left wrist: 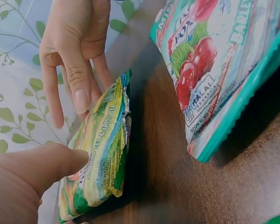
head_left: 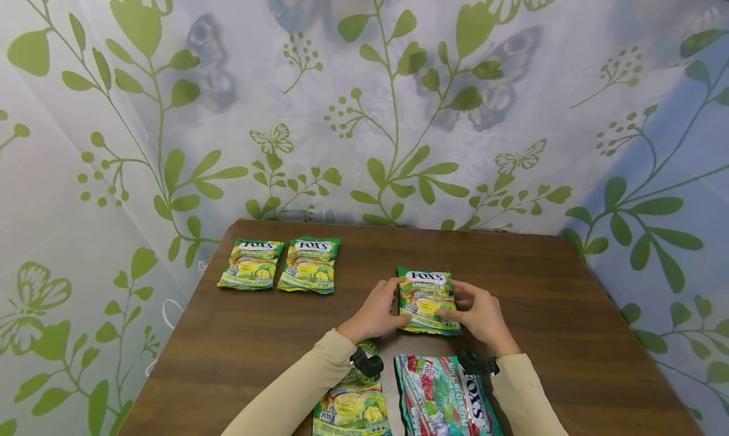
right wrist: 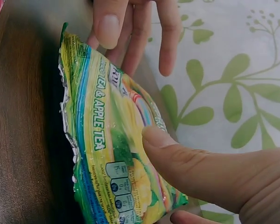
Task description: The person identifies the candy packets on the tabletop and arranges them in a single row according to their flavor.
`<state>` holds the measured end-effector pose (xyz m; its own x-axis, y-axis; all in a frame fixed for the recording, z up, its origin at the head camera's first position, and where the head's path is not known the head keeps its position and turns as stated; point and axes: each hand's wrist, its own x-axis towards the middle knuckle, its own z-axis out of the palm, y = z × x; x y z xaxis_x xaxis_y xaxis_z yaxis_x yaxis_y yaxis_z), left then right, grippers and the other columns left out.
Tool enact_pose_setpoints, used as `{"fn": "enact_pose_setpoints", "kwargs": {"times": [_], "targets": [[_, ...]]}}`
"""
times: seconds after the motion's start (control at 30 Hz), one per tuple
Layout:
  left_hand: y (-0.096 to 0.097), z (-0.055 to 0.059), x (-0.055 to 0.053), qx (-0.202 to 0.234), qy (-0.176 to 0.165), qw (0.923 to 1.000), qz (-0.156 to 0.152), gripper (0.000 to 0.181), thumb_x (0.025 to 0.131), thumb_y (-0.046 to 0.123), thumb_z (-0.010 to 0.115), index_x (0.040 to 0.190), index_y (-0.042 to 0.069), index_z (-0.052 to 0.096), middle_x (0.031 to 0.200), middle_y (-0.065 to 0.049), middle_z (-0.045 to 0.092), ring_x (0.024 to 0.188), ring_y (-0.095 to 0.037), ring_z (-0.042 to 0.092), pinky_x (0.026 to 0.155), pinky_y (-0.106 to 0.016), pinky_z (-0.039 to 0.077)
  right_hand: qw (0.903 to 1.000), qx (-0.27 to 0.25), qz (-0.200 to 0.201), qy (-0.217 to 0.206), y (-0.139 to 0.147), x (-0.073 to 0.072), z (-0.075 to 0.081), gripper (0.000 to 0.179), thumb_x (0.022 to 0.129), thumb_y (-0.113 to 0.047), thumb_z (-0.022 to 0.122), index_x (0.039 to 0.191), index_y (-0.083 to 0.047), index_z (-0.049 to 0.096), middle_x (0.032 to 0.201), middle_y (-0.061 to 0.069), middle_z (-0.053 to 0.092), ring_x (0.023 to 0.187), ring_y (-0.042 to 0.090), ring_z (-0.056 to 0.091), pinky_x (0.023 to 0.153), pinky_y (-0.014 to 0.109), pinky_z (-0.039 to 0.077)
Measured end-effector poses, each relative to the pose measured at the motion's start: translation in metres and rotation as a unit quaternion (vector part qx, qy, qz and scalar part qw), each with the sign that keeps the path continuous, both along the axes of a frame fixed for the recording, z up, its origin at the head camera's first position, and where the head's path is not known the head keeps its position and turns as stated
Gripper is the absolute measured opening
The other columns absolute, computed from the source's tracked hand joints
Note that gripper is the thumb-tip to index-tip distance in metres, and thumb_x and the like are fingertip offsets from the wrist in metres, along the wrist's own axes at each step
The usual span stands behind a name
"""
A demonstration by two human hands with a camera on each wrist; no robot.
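A green-and-yellow Fox's Spring Tea candy bag is between both hands, near the table's middle. My left hand holds its left edge; in the left wrist view the thumb lies over the printed face. From the right side my right hand grips the same bag, its thumb on the front. The bag looks tilted in the right wrist view. Fingertips behind it are partly hidden.
Two matching bags, one beside the other, lie at the back left. Under the left forearm lies another green-yellow bag. A teal-and-red Fox's bag sits in front, by the right wrist. A patterned curtain hangs behind the wooden table.
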<state>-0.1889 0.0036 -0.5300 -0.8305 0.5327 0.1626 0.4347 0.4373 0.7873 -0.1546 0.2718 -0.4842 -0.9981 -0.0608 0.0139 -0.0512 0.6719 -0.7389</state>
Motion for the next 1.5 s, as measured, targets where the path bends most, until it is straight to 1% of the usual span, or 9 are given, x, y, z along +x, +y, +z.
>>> {"fn": "enact_pose_setpoints", "kwargs": {"times": [0.13, 0.2, 0.4, 0.53, 0.67, 0.93, 1.27, 1.3, 1.5], "targets": [[0.01, -0.037, -0.021, -0.001, 0.014, 0.9998, 0.011, 0.086, 0.102, 0.041, 0.079, 0.168, 0.009, 0.035, 0.134, -0.013, 0.05, 0.093, -0.017, 0.052, 0.08, -0.034, 0.05, 1.0, 0.0, -0.002, -0.007, 0.001, -0.003, -0.002, 0.077, 0.091, -0.023, 0.094, 0.156, -0.002, 0.059, 0.142, 0.033, 0.063, 0.118, 0.049, 0.071, 0.091, 0.057, 0.062], [0.013, -0.039, -0.024, 0.005, 0.0, 0.9999, 0.015, 0.085, 0.101, 0.038, 0.08, 0.168, 0.009, 0.036, 0.135, -0.013, 0.051, 0.094, -0.015, 0.051, 0.079, -0.033, 0.048, 0.9999, -0.001, -0.005, -0.012, 0.001, -0.004, -0.003, 0.077, 0.091, -0.023, 0.094, 0.157, -0.003, 0.059, 0.142, 0.033, 0.063, 0.118, 0.049, 0.07, 0.092, 0.057, 0.062], [0.015, -0.005, -0.007, -0.005, -0.008, 0.9999, 0.013, 0.077, 0.102, 0.027, 0.078, 0.162, -0.005, 0.042, 0.136, -0.023, 0.05, 0.105, -0.024, 0.053, 0.087, -0.042, 0.05, 0.9995, -0.011, 0.001, -0.029, 0.003, -0.006, -0.007, 0.078, 0.092, -0.027, 0.093, 0.157, -0.002, 0.058, 0.147, 0.031, 0.061, 0.121, 0.048, 0.067, 0.093, 0.056, 0.061], [0.016, 0.004, 0.0, -0.021, 0.004, 0.9995, 0.021, 0.074, 0.103, 0.029, 0.077, 0.161, -0.005, 0.046, 0.137, -0.022, 0.05, 0.114, -0.028, 0.054, 0.094, -0.043, 0.052, 0.9991, -0.02, 0.012, -0.037, 0.004, -0.005, -0.008, 0.079, 0.093, -0.029, 0.093, 0.157, -0.001, 0.058, 0.152, 0.03, 0.058, 0.124, 0.05, 0.066, 0.093, 0.055, 0.062], [0.017, 0.021, 0.008, -0.023, -0.04, 0.9985, 0.031, 0.072, 0.101, 0.021, 0.08, 0.159, -0.006, 0.048, 0.138, -0.021, 0.049, 0.117, -0.03, 0.055, 0.098, -0.043, 0.051, 0.9986, -0.028, 0.017, -0.042, 0.004, -0.005, -0.008, 0.078, 0.093, -0.028, 0.092, 0.157, 0.001, 0.057, 0.154, 0.031, 0.056, 0.124, 0.05, 0.066, 0.092, 0.054, 0.062], [0.018, 0.015, 0.008, -0.005, -0.036, 0.9986, 0.038, 0.067, 0.101, 0.018, 0.08, 0.157, -0.007, 0.051, 0.14, -0.02, 0.049, 0.11, -0.024, 0.057, 0.093, -0.042, 0.053, 0.9987, -0.017, 0.021, -0.044, 0.002, -0.005, -0.011, 0.076, 0.094, -0.022, 0.091, 0.157, 0.002, 0.057, 0.152, 0.034, 0.052, 0.12, 0.047, 0.066, 0.088, 0.051, 0.063], [0.016, 0.016, 0.011, -0.003, -0.041, 0.9982, 0.044, 0.064, 0.1, 0.016, 0.082, 0.155, -0.003, 0.055, 0.146, -0.016, 0.049, 0.127, -0.032, 0.057, 0.102, -0.045, 0.053, 0.9989, -0.021, 0.012, -0.039, -0.003, -0.002, -0.017, 0.076, 0.092, -0.019, 0.092, 0.156, 0.004, 0.057, 0.149, 0.031, 0.055, 0.118, 0.046, 0.068, 0.085, 0.047, 0.063], [0.016, 0.009, 0.009, -0.001, -0.025, 0.9988, 0.041, 0.065, 0.101, 0.022, 0.081, 0.156, -0.001, 0.055, 0.147, -0.015, 0.049, 0.127, -0.03, 0.057, 0.101, -0.043, 0.053, 0.999, -0.022, 0.012, -0.038, -0.004, -0.002, -0.016, 0.076, 0.093, -0.019, 0.092, 0.156, 0.004, 0.057, 0.148, 0.031, 0.055, 0.118, 0.046, 0.068, 0.085, 0.047, 0.063], [0.01, 0.019, 0.007, 0.01, -0.01, 0.9989, 0.046, 0.059, 0.104, 0.019, 0.077, 0.154, -0.003, 0.056, 0.146, -0.019, 0.049, 0.13, -0.036, 0.056, 0.103, -0.048, 0.053, 0.9992, -0.025, 0.009, -0.029, -0.011, -0.006, -0.011, 0.074, 0.093, -0.02, 0.092, 0.155, 0.003, 0.059, 0.148, 0.029, 0.057, 0.118, 0.044, 0.068, 0.086, 0.046, 0.063]]}}
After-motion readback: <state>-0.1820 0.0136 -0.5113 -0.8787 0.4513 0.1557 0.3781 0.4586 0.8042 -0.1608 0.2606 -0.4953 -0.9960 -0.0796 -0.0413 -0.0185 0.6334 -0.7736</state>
